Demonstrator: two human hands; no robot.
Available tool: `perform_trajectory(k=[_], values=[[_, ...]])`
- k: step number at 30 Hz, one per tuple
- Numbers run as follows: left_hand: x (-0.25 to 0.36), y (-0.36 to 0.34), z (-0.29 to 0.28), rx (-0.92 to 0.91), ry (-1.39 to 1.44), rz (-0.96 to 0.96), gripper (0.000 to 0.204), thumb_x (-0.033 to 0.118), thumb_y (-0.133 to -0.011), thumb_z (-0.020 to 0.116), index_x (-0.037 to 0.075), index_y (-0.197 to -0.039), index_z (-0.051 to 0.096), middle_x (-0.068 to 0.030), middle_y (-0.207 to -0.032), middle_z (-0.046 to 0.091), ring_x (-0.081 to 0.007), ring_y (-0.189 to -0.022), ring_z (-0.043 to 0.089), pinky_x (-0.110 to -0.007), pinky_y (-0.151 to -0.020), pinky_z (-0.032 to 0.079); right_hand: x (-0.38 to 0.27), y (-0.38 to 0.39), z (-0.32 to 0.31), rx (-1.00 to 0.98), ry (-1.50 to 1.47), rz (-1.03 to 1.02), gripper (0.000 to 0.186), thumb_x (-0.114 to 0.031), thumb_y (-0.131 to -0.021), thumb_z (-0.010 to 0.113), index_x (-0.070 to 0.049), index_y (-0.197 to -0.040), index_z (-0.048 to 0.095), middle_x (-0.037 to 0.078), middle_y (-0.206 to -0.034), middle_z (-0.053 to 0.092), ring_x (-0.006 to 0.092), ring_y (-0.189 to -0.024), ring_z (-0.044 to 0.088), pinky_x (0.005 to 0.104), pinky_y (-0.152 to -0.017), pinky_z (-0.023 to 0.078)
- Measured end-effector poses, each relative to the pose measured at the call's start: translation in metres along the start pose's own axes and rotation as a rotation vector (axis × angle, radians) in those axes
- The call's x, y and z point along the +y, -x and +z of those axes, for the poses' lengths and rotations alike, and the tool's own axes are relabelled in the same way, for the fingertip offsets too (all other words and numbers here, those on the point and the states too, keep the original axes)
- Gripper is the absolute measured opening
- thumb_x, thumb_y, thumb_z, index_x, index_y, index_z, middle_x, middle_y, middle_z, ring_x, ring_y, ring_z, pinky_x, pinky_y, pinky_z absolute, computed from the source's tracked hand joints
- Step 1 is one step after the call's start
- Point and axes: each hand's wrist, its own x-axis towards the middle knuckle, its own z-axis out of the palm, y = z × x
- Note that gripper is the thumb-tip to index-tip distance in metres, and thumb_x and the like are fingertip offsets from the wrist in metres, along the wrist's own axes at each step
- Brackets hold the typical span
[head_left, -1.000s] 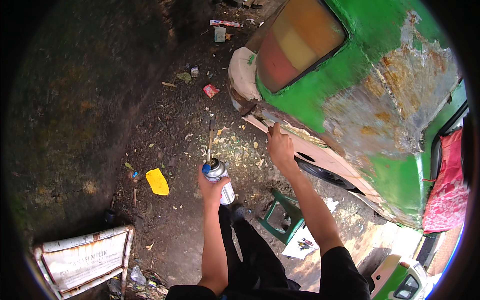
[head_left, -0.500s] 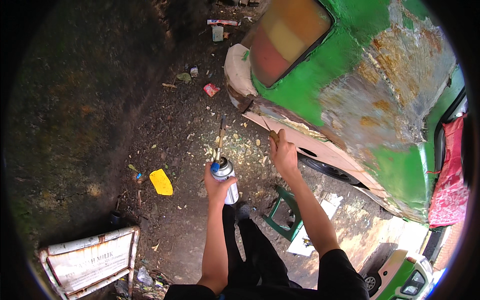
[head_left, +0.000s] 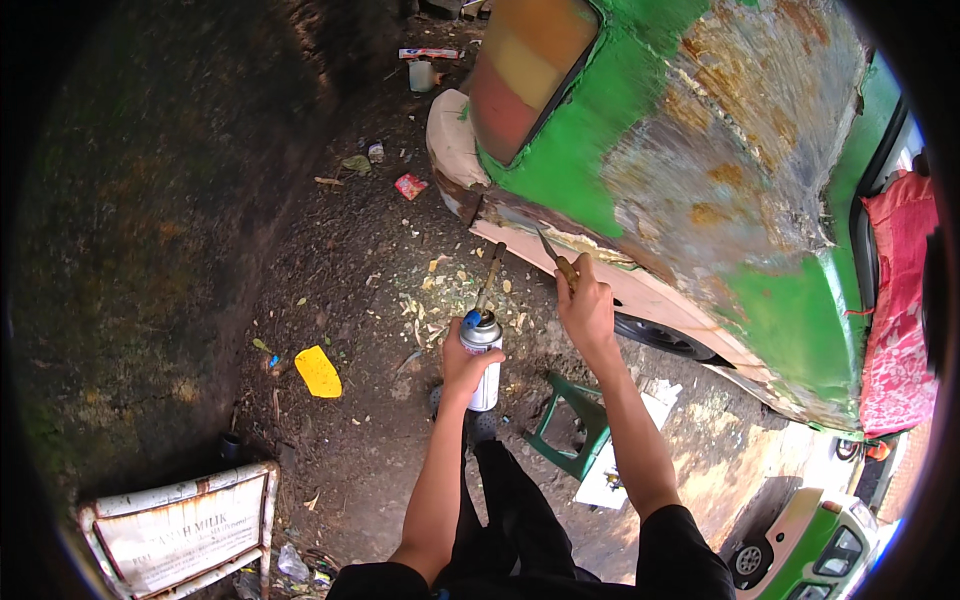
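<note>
Dirt ground [head_left: 360, 460], strewn with pale chips [head_left: 440, 282], lies below both grips. Left hand [head_left: 467, 362]: fingers and thumb wrapped around the can [head_left: 487, 388]; the torch [head_left: 489, 287] stands at its top, projecting ahead of the grip. Judged rigid, of moderate weight and smooth enough to slip; the body is the sound hold, the metal tube presumably hot and best left untouched. Right hand [head_left: 588, 312]: fingers closed on the handle of the knife [head_left: 566, 269], blade pointing forward of the grip. Judged light and stiff, with the handle as the safe hold; blade contact cannot be told. Stool [head_left: 598, 437]: below the right grip. Beyond it, the van [head_left: 570, 185]: rusted, flaking, its damaged edge probably brittle.
</note>
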Motion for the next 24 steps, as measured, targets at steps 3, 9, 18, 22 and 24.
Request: perform_trajectory(k=[3, 9, 18, 22, 24], values=[[0.009, -0.002, 0.013, -0.04, 0.033, -0.011, 0.048, -0.001, -0.058, 0.078, 0.007, -0.097, 0.05, -0.007, -0.087, 0.066, -0.0189, -0.077, 0.065, -0.034, -0.07, 0.051, 0.005, 0.0, -0.006, -0.037, 0.043, 0.049, 0.023, -0.013, -0.093, 0.063, -0.002, -0.104, 0.047, 0.022, -0.086, 0.07, 0.048, -0.072, 0.064, 0.0542, -0.059, 0.052], [0.003, -0.011, 0.019, -0.062, 0.041, -0.021, 0.047, 0.0, -0.059, 0.078, 0.006, -0.096, 0.05, -0.0074, -0.085, 0.065, -0.0192, -0.076, 0.065, -0.034, -0.068, 0.05, 0.004, 0.001, -0.014, -0.008, 0.014, -0.013, 0.024, -0.013, -0.092, 0.063, -0.002, -0.104, 0.045, 0.023, -0.085, 0.07, 0.0481, -0.072, 0.064, 0.0539, -0.059, 0.052], [0.004, -0.017, 0.021, -0.071, 0.042, -0.045, 0.05, 0.0, -0.058, 0.078, 0.006, -0.1, 0.05, -0.0076, -0.086, 0.065, -0.0192, -0.076, 0.065, -0.033, -0.068, 0.051, 0.0, 0.002, -0.015, -0.023, 0.012, -0.012, 0.024, -0.014, -0.092, 0.063, -0.003, -0.108, 0.048, 0.024, -0.079, 0.069, 0.0475, -0.071, 0.064, 0.0532, -0.059, 0.052], [0.001, -0.018, 0.024, -0.075, 0.06, -0.042, 0.051, -0.001, -0.058, 0.078, 0.006, -0.1, 0.05, -0.0074, -0.086, 0.065, -0.0194, -0.076, 0.066, -0.033, -0.068, 0.051, 0.002, 0.0, -0.014, -0.005, 0.004, 0.008, 0.023, -0.015, -0.092, 0.066, -0.002, -0.103, 0.05, 0.026, -0.079, 0.067, 0.0479, -0.074, 0.064, 0.0517, -0.056, 0.05], [-0.002, -0.02, 0.022, -0.07, 0.048, -0.049, 0.051, -0.002, -0.058, 0.078, 0.006, -0.099, 0.05, -0.0071, -0.085, 0.065, -0.0193, -0.075, 0.065, -0.033, -0.068, 0.051, 0.001, 0.0, -0.014, -0.009, 0.009, 0.018, 0.023, -0.015, -0.092, 0.066, -0.003, -0.103, 0.05, 0.026, -0.079, 0.067, 0.0479, -0.075, 0.064, 0.0517, -0.056, 0.05]])
